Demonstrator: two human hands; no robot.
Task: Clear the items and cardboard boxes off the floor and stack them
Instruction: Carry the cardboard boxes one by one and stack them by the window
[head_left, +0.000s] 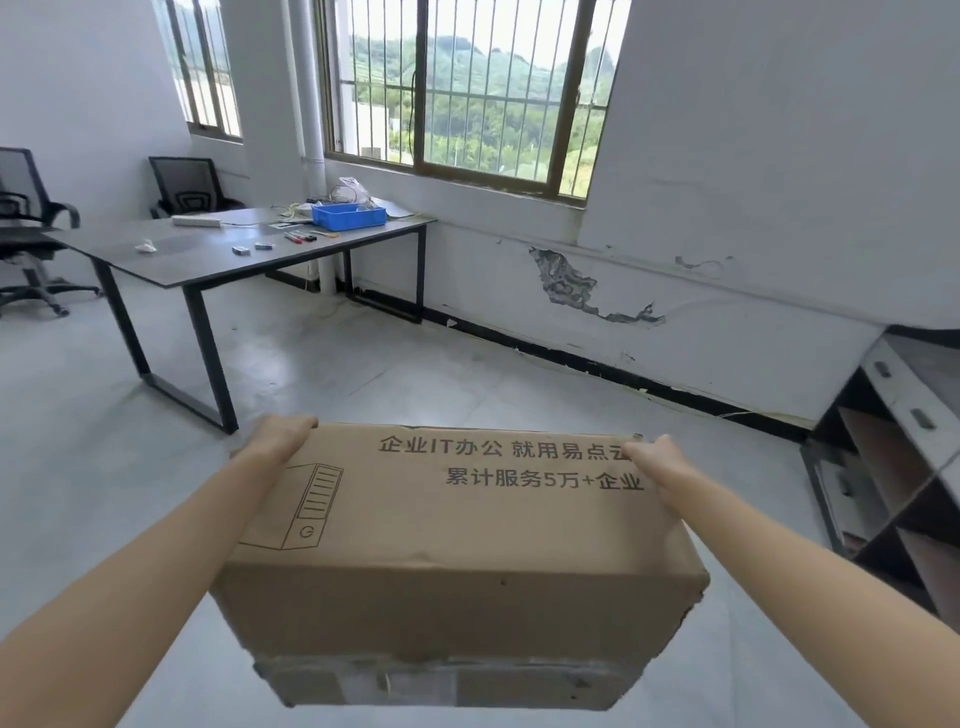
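Box (457, 545): held up off the floor (363, 374), printed side up.
Left hand (283, 436): curled round the box's far left corner.
Right hand (657, 457): curled round its far right corner.
Table (208, 249): set well beyond.

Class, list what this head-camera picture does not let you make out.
Head view only.
On the left hand and right hand, finger ends are hidden over the box far edge.
Contents: the box is closed.
Some floor: covered by the box.
The shelf: cut by right edge.
The chair: cut by left edge.
Bits on the table: too small.
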